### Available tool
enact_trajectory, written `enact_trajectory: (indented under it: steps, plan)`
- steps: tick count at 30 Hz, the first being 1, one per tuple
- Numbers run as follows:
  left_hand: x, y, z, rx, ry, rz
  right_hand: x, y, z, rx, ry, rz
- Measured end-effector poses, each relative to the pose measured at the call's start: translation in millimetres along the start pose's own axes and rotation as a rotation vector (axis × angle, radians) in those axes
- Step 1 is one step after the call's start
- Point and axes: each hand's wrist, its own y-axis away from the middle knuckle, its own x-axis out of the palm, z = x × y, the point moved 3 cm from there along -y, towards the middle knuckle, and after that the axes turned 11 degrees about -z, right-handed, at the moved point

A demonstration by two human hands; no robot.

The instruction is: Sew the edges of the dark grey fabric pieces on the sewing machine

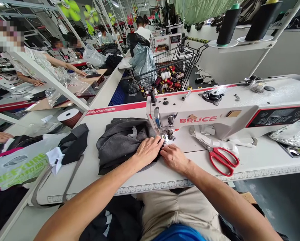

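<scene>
A dark grey fabric garment [119, 139] lies bunched on the sewing machine table, its right edge reaching under the needle area. My left hand [150, 149] rests on it with fingers bent together, their tips close beside the presser foot [169, 134]. Just in front of the needle, my right hand [173, 157] is closed, its curled fingertips at the garment's edge. The two hands almost touch. The white sewing machine [200, 113] stands over the work. Fabric under my fingertips is mostly hidden.
Red-handled scissors [224, 160] lie right of my right hand, near white fabric scraps [227, 144]. Dark cut pieces [74, 144] sit at the table's left end. Thread cones [229, 25] stand above. Behind is a wire cart [162, 63] with spools; people work at other machines.
</scene>
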Motion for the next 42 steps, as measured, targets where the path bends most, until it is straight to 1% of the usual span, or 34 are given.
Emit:
enact_trajectory:
  steps: [5, 11, 16, 21, 26, 33, 39, 42]
  plan:
    - [-2.3, 0, -6, -0.035, 0.006, 0.006, 1, 0, -1, -0.004, -0.006, 0.001]
    - [-1.0, 1, -8, -0.007, 0.001, -0.055, 2, 3, -1, 0.002, -0.012, -0.019]
    - [3.5, -1, -9, -0.008, 0.020, -0.070, 1, 2, -2, 0.035, -0.028, -0.063]
    - [6.7, 0, -7, -0.013, 0.057, -0.071, -5, 0, -4, 0.091, -0.106, -0.133]
    - [9.9, 1, -5, -0.013, 0.095, -0.077, -7, -2, -5, 0.082, -0.141, -0.100]
    - [12.2, 1, -4, -0.011, 0.100, -0.089, -9, -4, -5, 0.069, -0.108, -0.073]
    - [13.3, 2, -3, -0.019, 0.140, -0.090, -11, -5, -5, 0.073, -0.143, -0.082]
    - [13.0, 2, -4, -0.016, 0.141, -0.113, -13, -5, -4, 0.072, -0.159, -0.082]
